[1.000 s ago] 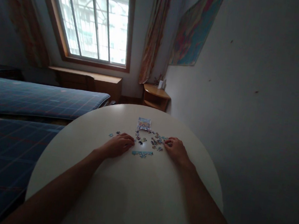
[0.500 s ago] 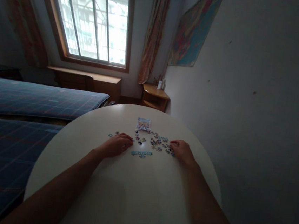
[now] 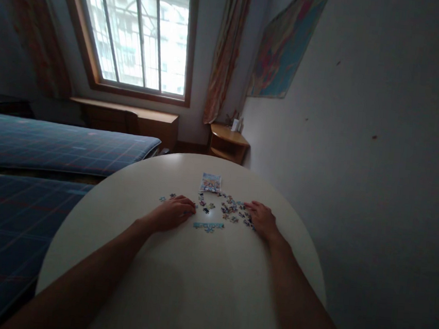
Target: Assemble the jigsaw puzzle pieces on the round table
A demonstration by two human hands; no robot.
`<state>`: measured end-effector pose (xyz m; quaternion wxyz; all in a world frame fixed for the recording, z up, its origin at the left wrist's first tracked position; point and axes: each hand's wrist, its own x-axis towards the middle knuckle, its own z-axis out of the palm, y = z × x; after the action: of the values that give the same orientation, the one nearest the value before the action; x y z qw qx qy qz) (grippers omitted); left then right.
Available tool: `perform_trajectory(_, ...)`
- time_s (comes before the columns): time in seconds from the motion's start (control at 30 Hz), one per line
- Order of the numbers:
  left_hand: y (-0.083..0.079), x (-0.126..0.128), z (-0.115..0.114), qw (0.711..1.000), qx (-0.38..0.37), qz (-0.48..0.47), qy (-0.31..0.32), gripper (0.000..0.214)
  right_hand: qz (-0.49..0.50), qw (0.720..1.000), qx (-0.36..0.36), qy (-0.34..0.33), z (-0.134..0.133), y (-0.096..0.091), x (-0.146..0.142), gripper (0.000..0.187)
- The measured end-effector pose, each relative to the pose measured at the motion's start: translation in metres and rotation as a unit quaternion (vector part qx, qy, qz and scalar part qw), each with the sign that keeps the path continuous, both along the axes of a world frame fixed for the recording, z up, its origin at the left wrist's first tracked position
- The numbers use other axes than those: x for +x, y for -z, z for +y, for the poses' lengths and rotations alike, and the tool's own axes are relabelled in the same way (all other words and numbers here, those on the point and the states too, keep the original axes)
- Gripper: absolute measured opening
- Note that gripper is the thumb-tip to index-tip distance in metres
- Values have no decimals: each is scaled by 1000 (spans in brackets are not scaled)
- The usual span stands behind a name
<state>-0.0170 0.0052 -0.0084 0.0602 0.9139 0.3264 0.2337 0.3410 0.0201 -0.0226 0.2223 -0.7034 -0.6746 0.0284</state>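
Observation:
Loose jigsaw puzzle pieces (image 3: 231, 207) lie scattered in the middle of a round white table (image 3: 207, 287). My left hand (image 3: 176, 212) rests palm down on the tabletop, fingers loosely bent and holding nothing I can see, its tips beside a few pieces. At the right edge of the pile, my right hand (image 3: 262, 219) has its fingers stretched out over the pieces, the index finger reaching toward the pile. Nearer to me lies a joined light-blue strip of puzzle pieces (image 3: 208, 226). Behind the pile sits a small picture packet (image 3: 211, 182) showing a coloured image.
To the left stands a bed with a blue plaid mattress (image 3: 66, 144). A wooden desk (image 3: 154, 114) is under the window, and a corner shelf (image 3: 228, 134) stands beyond the table. The white wall (image 3: 356, 198) runs close along the right side.
My right hand has shifted slightly left and its fingers have extended over the edge of the pile. My left hand has stayed in place.

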Motion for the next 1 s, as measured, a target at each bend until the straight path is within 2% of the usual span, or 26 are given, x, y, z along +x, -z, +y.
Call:
perform_trajectory(0.13,1,-1,1,1000,1,-2,3,23,-2,1000,11,5,0,1,3,37)
perform_trajectory(0.3,4,-1,3,1000,-1,-5,3,22,0,997,23,68,-3,-2,11,27)
perform_trajectory(0.5,4,-1,3,1000,-5,-3,5,23,-1,994,29,102,-3,-2,11,34)
perform_trajectory(0.8,2,0,2,1000,-6,-2,3,23,5,996,25,81,-3,-4,6,26)
perform_trajectory(1.0,5,0,3,1000,-6,-6,0,22,15,995,21,94,2,-3,2,34)
